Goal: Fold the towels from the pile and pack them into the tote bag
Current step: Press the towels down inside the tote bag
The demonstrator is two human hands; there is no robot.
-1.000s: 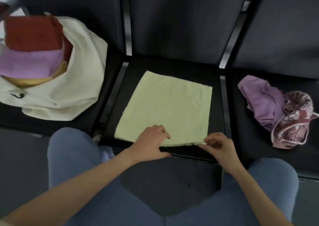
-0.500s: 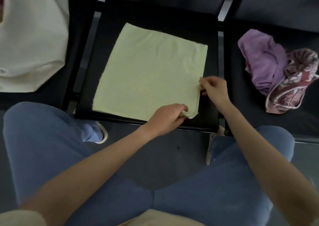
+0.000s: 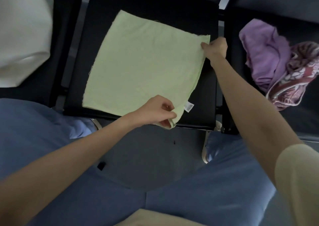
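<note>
Since half a second ago the right hand (image 3: 214, 48) has travelled up the towel's right edge to its far right corner, and the left hand (image 3: 158, 110) has stayed at the near right corner, now lifting it slightly.

At the far left, the white tote bag (image 3: 22, 35) sits on the left seat, only its side in view. On the middle seat (image 3: 203, 94) the pale green towel (image 3: 143, 65) lies spread flat. The left grip is narrow, thumb and fingers pinching the near right corner, just beside a small white label (image 3: 189, 107). The right grip looks likewise closed on the far corner, though its fingertips are partly hidden. On the right seat lies the remaining pile: a crumpled purple towel (image 3: 264, 53) touching a patterned maroon towel (image 3: 296, 80).
</note>
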